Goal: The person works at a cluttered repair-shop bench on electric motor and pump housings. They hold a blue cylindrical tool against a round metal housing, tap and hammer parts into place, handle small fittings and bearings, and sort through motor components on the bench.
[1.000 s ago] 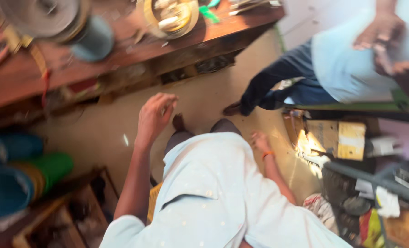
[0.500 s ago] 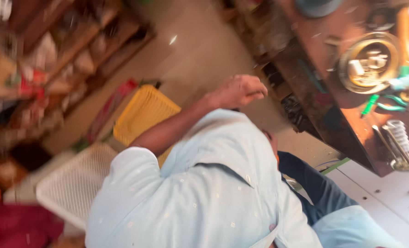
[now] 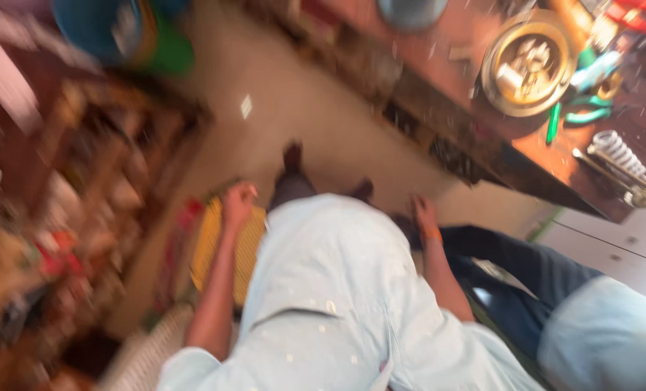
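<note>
While you lean forward in your pale, speckled shirt (image 3: 337,289), your left hand (image 3: 239,199) hangs loosely curled and holds nothing, just over a yellow woven mat (image 3: 210,242) on the smooth beige floor (image 3: 315,108). Your right hand (image 3: 424,216), an orange band at the wrist, hangs down with its fingers loose and nothing in it, close beside another person's dark trouser leg (image 3: 526,268). The two hands are well apart, one on each side of your body. Far right runs a worn reddish wooden bench (image 3: 482,130), bearing a round brass dish (image 3: 529,65), green-handled pliers (image 3: 565,119) and a coiled metal spring (image 3: 616,152). At left, blurred wooden shelves (image 3: 84,188) hold clutter too smeared to tell apart.
</note>
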